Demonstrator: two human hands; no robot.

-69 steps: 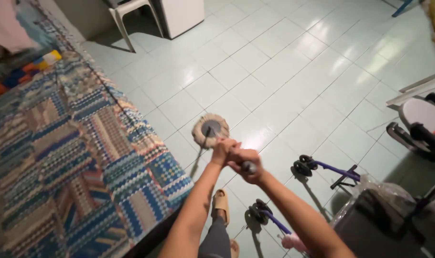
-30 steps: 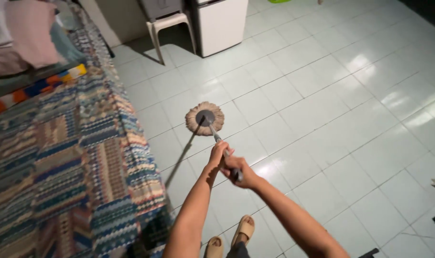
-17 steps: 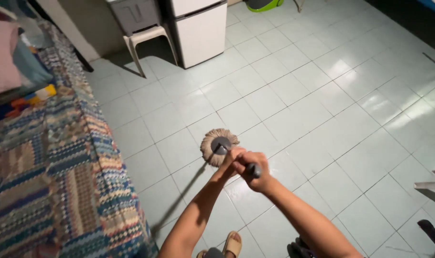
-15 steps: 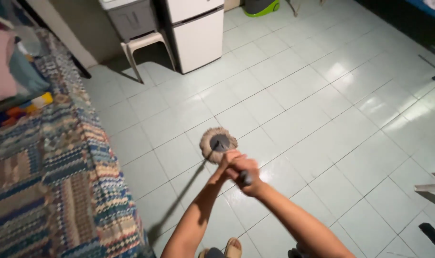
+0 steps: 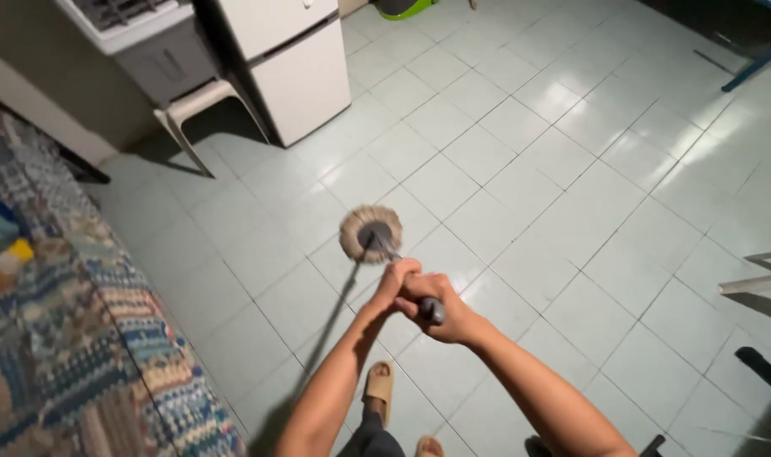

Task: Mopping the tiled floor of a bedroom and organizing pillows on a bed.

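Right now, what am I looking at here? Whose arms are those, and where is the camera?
The camera sits on a person's head and looks down, so the two arms reaching out from the bottom are that person's own. The left hand and the right hand both wrap their fingers around the grey mop handle. At the handle's far end, the round tan mop head rests on the pale tiled floor. A foot in a tan sandal shows below. A patterned blanket lies to the left. Farther back stand a white fridge and a plastic stool.
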